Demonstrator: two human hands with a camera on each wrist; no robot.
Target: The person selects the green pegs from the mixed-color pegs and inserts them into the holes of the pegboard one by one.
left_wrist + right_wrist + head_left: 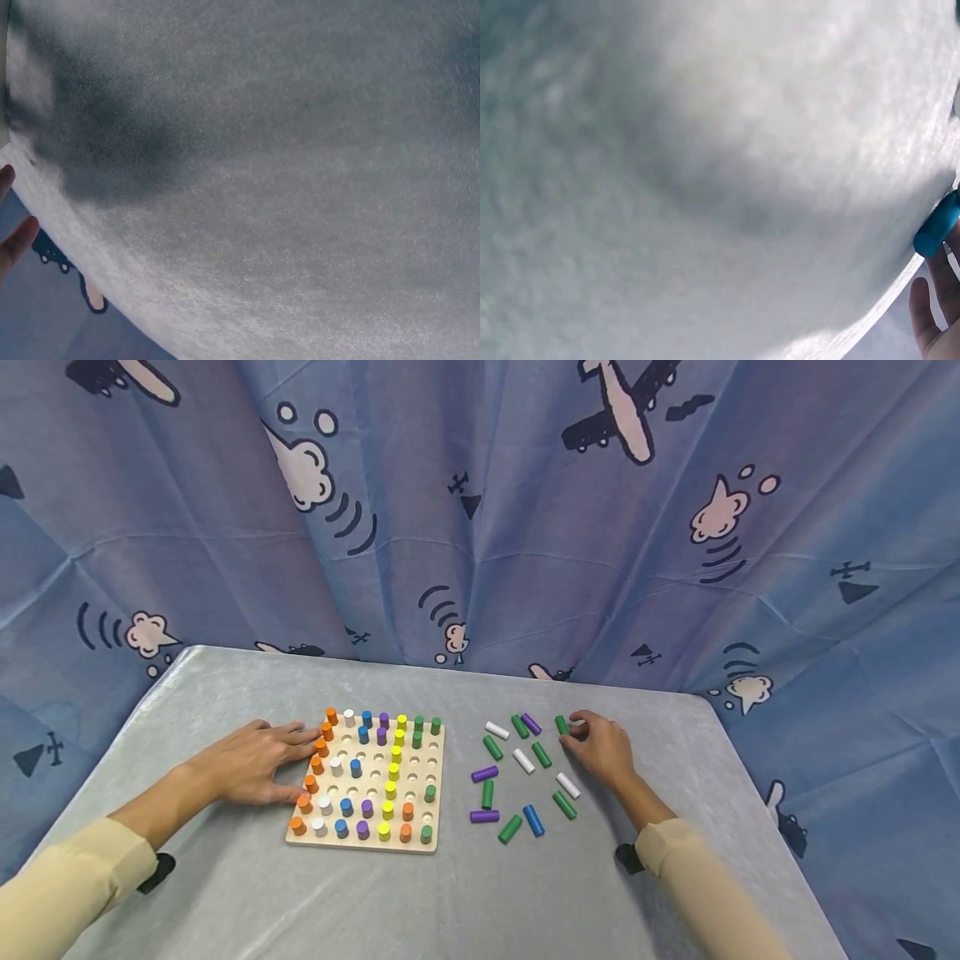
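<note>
Green peg (562,724), between two and three o'clock of wooden pegboard (422,768): seemingly pinched by right hand (603,750); hold near one end advised. Left hand (251,762): spread at nine-o'clock edge; steadying recommended.

The head view looks forward and down over the table (225,902), far enough back to frame the left hand (258,760), right hand (603,752), board (363,846) and curtain (525,577) beyond. The left wrist view faces the tabletop close up and aslant, sharing with the head view fingertips at its left edge and curtain at lower left. The right wrist view faces the table so near that much blurs, sharing with the head view fingers and a peg (936,226) at its right edge.
</note>
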